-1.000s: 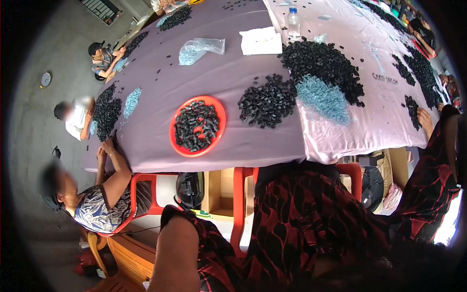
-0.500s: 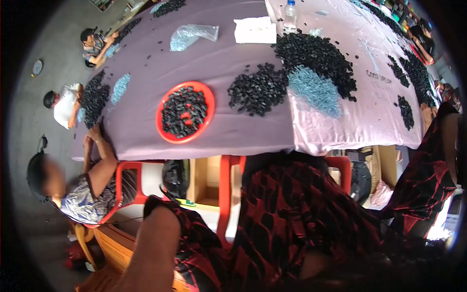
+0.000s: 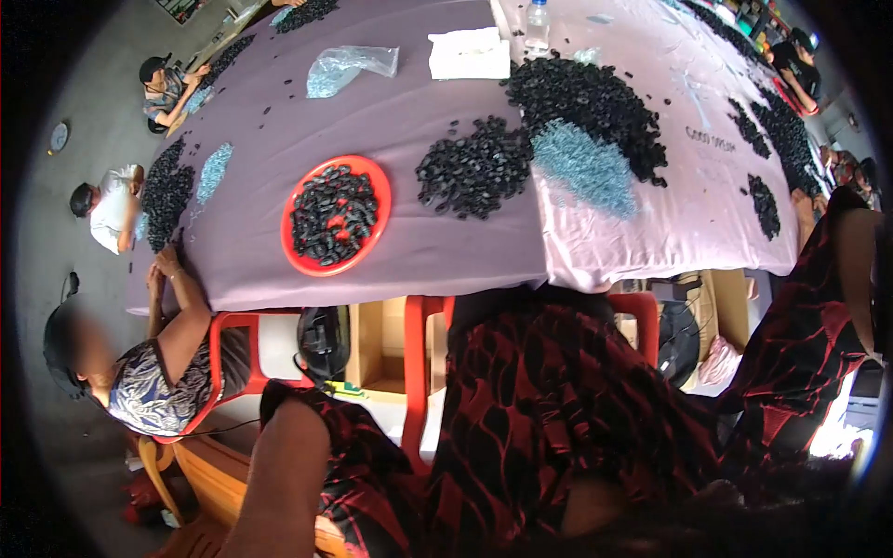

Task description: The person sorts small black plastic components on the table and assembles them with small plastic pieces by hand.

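Observation:
Neither of my hands is in view. My bare left arm (image 3: 284, 474) shows at the lower left and runs out of the bottom of the frame; my right sleeve (image 3: 791, 344) is at the right, raised. In front of me on the table, a red plate (image 3: 288, 249) holds many black pieces. To its right lie a loose pile of black pieces (image 3: 474, 169), a larger black pile (image 3: 595, 107) and a pale blue heap of small pieces (image 3: 584, 169).
A clear plastic bag (image 3: 349, 70), a white paper packet (image 3: 468, 54) and a bottle (image 3: 537, 26) stand farther back. One person (image 3: 158, 391) sits at the left, others beyond. Another person's hand (image 3: 804, 212) is at the right edge. Below are red chairs (image 3: 416, 372) and a cardboard box (image 3: 381, 349).
The view has shifted, so the table, plate and piles appear farther left and somewhat higher. My arms keep about the same pose, and the piles look unchanged.

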The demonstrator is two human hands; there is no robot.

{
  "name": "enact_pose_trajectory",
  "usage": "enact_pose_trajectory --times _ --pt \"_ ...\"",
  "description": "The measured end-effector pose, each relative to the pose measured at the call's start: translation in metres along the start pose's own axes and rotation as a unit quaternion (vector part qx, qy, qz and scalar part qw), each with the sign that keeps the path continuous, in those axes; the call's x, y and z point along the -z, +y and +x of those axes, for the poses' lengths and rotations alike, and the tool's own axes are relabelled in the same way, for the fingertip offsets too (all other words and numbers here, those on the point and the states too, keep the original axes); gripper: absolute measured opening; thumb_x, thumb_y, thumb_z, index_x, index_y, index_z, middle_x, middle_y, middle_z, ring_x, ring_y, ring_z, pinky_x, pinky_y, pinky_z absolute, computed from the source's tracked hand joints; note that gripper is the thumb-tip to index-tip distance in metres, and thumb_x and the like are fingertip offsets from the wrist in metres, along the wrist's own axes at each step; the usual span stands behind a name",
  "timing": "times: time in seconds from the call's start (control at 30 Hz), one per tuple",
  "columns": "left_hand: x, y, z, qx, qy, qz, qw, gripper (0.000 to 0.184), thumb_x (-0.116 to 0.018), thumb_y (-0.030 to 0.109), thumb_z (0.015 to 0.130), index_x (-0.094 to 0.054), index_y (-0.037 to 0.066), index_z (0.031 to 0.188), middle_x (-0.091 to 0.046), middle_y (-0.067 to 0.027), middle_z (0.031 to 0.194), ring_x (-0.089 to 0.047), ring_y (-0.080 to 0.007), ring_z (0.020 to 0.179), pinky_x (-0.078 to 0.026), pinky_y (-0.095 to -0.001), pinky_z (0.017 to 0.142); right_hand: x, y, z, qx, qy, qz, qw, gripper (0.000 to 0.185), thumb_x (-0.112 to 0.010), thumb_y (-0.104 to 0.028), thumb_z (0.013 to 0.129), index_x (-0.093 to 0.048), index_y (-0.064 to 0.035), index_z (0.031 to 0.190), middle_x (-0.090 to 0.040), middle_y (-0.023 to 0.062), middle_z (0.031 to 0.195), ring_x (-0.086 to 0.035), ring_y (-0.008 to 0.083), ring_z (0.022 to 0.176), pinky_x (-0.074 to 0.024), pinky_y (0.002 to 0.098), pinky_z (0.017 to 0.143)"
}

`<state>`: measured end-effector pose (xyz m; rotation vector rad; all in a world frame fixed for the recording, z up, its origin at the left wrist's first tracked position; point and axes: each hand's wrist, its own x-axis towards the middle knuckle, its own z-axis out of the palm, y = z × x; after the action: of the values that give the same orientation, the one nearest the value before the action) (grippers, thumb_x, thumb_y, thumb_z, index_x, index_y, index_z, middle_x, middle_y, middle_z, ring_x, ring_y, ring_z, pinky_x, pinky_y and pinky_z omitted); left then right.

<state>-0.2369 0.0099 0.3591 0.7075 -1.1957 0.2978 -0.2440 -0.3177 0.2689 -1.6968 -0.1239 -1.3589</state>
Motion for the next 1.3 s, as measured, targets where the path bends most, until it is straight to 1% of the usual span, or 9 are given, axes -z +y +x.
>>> enact_pose_trajectory --times 0.1,0.2,0.3,0.33,0.37,0.4,0.43,0.87,1.3 --pt "-0.002 0.001 -0.002 -0.002 0.015 -0.011 1.0 0.007 -0.055 0.014 0.08 -0.057 0.009 0.086 -0.051 -0.0011 0.074 -0.048 -0.0134 0.051 -0.038 -0.018 0.045 0.005 0.0 -0.001 -0.003 -0.007 -0.012 1.0 0.042 -0.051 -0.032 0.087 -0.053 0.0059 0.104 -0.057 0.014 0.087 -0.054 0.0149 0.067 -0.042 0.0244 0.056" --pt "-0.03 -0.017 -0.029 -0.055 0.095 -0.035 0.993 0.007 -0.055 0.013 0.08 -0.057 0.009 0.085 -0.051 -0.0011 0.074 -0.048 -0.0135 0.051 -0.038 -0.0179 0.044 0.036 0.007 0.032 0.038 -0.084 -0.049 0.995 0.042 -0.051 -0.032 0.087 -0.053 0.0061 0.104 -0.057 0.0141 0.087 -0.054 0.0149 0.067 -0.0421 0.0243 0.056" --pt "-0.019 -0.021 -0.023 0.021 -0.006 0.211 0.977 0.02 -0.054 0.024 0.083 -0.056 0.007 0.091 -0.057 -0.0017 0.086 -0.052 -0.0169 0.078 -0.04 -0.0291 0.072 0.043 0.017 0.035 0.028 -0.111 -0.051 0.992 0.042 -0.051 -0.032 0.087 -0.053 0.0063 0.103 -0.057 0.0142 0.086 -0.054 0.0149 0.067 -0.0422 0.0242 0.056" --pt "-0.015 -0.024 -0.02 0.035 -0.002 0.227 0.973 0.02 -0.054 0.024 0.083 -0.056 0.007 0.091 -0.057 -0.0017 0.086 -0.052 -0.0169 0.078 -0.04 -0.0291 0.072 0.038 0.023 0.029 0.012 -0.12 -0.038 0.992 0.042 -0.051 -0.032 0.087 -0.053 0.0063 0.103 -0.057 0.0143 0.086 -0.054 0.0149 0.067 -0.0423 0.0241 0.056" --pt "-0.01 -0.029 -0.017 -0.073 -0.027 0.388 0.919 0.022 -0.055 0.027 0.082 -0.057 0.007 0.092 -0.057 -0.0036 0.089 -0.05 -0.0188 0.086 -0.037 -0.032 0.077 0.031 0.029 0.02 -0.008 -0.129 -0.021 0.991 0.042 -0.051 -0.032 0.087 -0.053 0.0064 0.103 -0.057 0.0143 0.086 -0.054 0.015 0.067 -0.0423 0.0241 0.056" --pt "-0.007 -0.028 -0.015 -0.178 -0.069 0.53 0.826 0.024 -0.056 0.029 0.081 -0.057 0.008 0.093 -0.057 -0.0054 0.092 -0.049 -0.0208 0.093 -0.034 -0.0349 0.081 0.023 0.035 0.009 -0.03 -0.131 -0.001 0.991 0.042 -0.051 -0.032 0.087 -0.053 0.0064 0.103 -0.057 0.0143 0.086 -0.054 0.015 0.067 -0.0423 0.024 0.056" --pt "-0.022 -0.035 -0.016 -0.174 0.013 0.215 0.961 0.032 -0.053 0.037 0.082 -0.058 0.011 0.099 -0.055 -0.0105 0.102 -0.049 -0.0256 0.097 -0.035 -0.0386 0.082 0.016 0.038 -0.005 -0.054 -0.13 0.017 0.99 0.042 -0.051 -0.032 0.087 -0.053 0.0065 0.103 -0.057 0.0144 0.086 -0.054 0.015 0.067 -0.0424 0.024 0.056" --pt "-0.025 -0.07 -0.036 -0.208 0.044 0.213 0.954 0.038 -0.05 0.043 0.083 -0.056 0.013 0.107 -0.054 -0.0112 0.109 -0.047 -0.0256 0.102 -0.034 -0.0392 0.085 0.033 0.047 0.013 -0.04 -0.147 -0.021 0.988 0.042 -0.05 -0.032 0.088 -0.053 0.0072 0.102 -0.057 0.0148 0.085 -0.055 0.0151 0.067 -0.0429 0.0235 0.056" --pt "-0.031 -0.089 -0.039 -0.282 0.055 0.222 0.932 0.046 -0.047 0.049 0.084 -0.054 0.015 0.115 -0.052 -0.0119 0.117 -0.045 -0.0255 0.108 -0.032 -0.04 0.089 0.032 0.064 0.041 0.011 -0.149 -0.033 0.988 0.043 -0.049 -0.033 0.088 -0.053 0.0079 0.101 -0.058 0.0153 0.084 -0.056 0.0153 0.067 -0.0434 0.0229 0.056"
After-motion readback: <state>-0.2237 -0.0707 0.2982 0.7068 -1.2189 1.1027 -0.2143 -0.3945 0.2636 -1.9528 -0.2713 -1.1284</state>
